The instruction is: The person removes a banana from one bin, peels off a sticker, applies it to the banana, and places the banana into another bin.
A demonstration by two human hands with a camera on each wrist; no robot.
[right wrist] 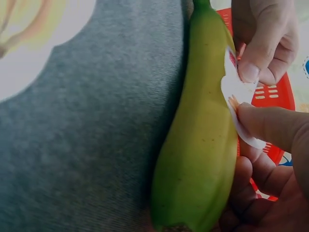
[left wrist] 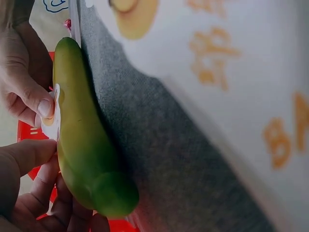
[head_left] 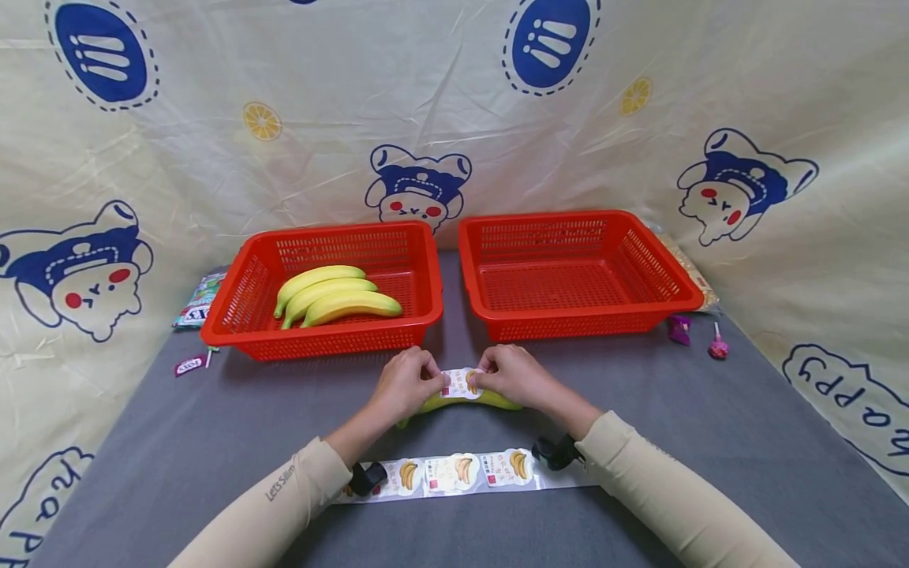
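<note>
A single yellow-green banana [head_left: 495, 400] lies crosswise on the grey cloth, below the two baskets in the head view. A white label sticker [head_left: 458, 383] with a banana picture sits against its upper side. My left hand [head_left: 405, 386] pinches the sticker's left end, and the right hand [head_left: 517, 377] holds its right part. In the right wrist view, the right thumb [right wrist: 270, 121] presses on the sticker [right wrist: 239, 92], whose lower edge stands off the banana [right wrist: 198, 125]. Fingers of the left hand [left wrist: 43, 193] reach behind the banana [left wrist: 82, 130] in the left wrist view, partly hidden.
A strip of banana stickers [head_left: 474, 489] lies nearer me, under the wrists. The left red basket [head_left: 334, 345] holds three bananas [head_left: 334, 293]; another red basket [head_left: 582, 325] stands to its right. Candies [head_left: 718, 347] and snack bags [head_left: 201, 301] lie at the sides.
</note>
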